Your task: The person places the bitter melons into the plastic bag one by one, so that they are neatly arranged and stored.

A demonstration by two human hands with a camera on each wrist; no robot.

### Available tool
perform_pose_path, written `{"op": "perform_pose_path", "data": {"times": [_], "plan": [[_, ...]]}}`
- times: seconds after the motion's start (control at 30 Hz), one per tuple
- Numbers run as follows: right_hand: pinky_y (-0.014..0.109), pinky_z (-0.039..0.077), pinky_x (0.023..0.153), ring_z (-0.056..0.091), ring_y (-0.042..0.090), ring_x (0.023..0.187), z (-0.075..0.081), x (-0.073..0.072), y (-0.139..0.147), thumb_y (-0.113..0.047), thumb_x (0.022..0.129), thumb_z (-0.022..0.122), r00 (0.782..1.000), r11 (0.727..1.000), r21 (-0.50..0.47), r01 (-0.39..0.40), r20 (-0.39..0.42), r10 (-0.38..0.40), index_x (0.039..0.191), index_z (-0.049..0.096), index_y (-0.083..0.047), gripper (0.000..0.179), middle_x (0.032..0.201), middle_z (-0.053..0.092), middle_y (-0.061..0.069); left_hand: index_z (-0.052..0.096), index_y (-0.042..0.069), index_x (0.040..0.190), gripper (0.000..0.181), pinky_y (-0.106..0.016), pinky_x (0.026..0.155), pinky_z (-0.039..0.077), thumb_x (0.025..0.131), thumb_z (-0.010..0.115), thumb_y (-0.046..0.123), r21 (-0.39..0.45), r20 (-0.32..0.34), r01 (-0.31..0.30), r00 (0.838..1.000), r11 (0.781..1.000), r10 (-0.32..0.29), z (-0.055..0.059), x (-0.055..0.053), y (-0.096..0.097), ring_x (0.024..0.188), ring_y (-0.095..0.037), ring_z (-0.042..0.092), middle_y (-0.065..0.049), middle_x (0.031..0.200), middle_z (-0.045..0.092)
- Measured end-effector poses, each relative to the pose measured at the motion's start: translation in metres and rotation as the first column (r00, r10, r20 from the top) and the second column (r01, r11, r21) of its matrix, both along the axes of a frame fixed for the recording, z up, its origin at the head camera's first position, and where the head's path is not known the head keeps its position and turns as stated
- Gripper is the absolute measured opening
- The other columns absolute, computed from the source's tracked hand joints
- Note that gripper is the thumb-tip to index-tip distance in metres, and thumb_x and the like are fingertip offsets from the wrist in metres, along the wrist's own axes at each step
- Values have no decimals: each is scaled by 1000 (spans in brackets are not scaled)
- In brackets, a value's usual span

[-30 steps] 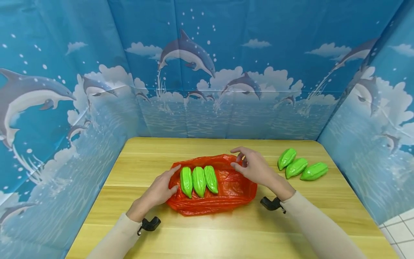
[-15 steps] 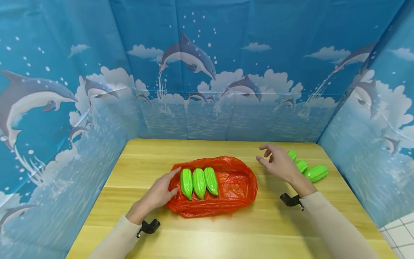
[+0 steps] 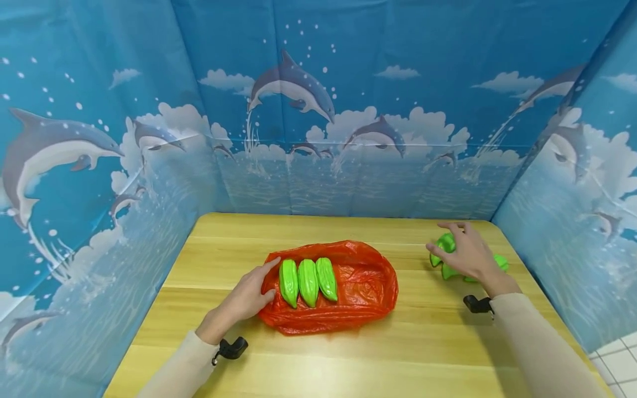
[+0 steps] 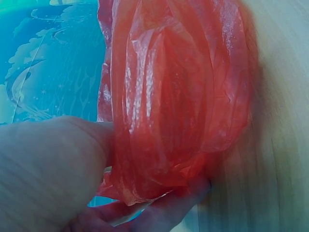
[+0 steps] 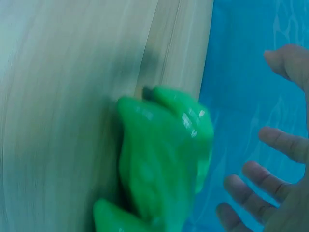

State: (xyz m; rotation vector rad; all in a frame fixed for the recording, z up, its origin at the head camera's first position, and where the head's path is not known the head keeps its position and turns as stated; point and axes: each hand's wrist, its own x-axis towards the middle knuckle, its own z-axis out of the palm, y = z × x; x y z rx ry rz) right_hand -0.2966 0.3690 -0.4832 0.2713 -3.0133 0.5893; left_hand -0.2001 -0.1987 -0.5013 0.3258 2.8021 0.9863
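On the table lies a red plastic bag (image 3: 365, 282), its mouth spread open. Three glossy green star fruits (image 3: 308, 282) sit side by side in its left half. My left hand (image 3: 249, 293) holds the bag's left end, thumb and forefinger at the rim; in the left wrist view the red film (image 4: 164, 96) hides part of the fingers. At the table's right, my right hand (image 3: 470, 255) hovers over a second group of star fruits (image 3: 446, 243), fingers spread, partly covering them. In the right wrist view those ridged fruits (image 5: 159, 159) are blurred, apart from the fingers.
The wooden table (image 3: 318, 365) backs onto a blue curtain (image 3: 328, 182) printed with dolphins, which also stands along both sides. Black wrist mounts (image 3: 233, 348) stick out below each forearm. White floor tiles (image 3: 619, 354) show at the lower right.
My right hand has moved right from the bag's right end to above the star fruits on the right. The left hand has stayed at the bag, and the fruits inside it lie as before.
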Motion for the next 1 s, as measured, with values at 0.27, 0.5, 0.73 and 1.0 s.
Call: {"op": "perform_pose_path", "data": {"times": [0.27, 0.5, 0.73, 1.0], "plan": [[95, 41, 108, 41, 71, 151, -3, -7, 21, -71, 112, 64, 997, 999, 46, 21, 70, -24, 177, 41, -1, 98, 172, 33, 50, 42, 12, 182, 82, -72, 134, 47, 108, 77, 3, 1, -14, 28, 1000, 1000, -28, 5, 0, 4, 164, -52, 53, -25, 177, 55], [93, 43, 107, 41, 74, 149, -9, -10, 31, -73, 114, 58, 988, 999, 39, 38, 147, -43, 181, 32, 1, 103, 170, 32, 54, 41, 12, 182, 82, -71, 133, 48, 108, 77, 2, -18, -13, 26, 1000, 999, -26, 6, -2, 5, 162, -53, 55, -26, 176, 56], [96, 42, 109, 42, 78, 148, -16, -16, 37, -78, 111, 57, 977, 997, 69, 24, 210, -38, 183, 25, 0, 111, 171, 30, 57, 39, 12, 183, 82, -70, 135, 47, 109, 76, 3, -13, 3, 22, 1000, 1000, -22, 4, -3, 4, 165, -51, 53, -23, 179, 54], [97, 41, 111, 42, 81, 147, -23, -21, 37, -81, 109, 58, 971, 998, 59, 22, 237, -35, 184, 19, 0, 118, 172, 27, 58, 39, 13, 183, 84, -69, 136, 46, 109, 76, 4, -7, 17, 5, 1000, 1000, -5, 2, -3, 1, 166, -50, 51, -25, 179, 53]]}}
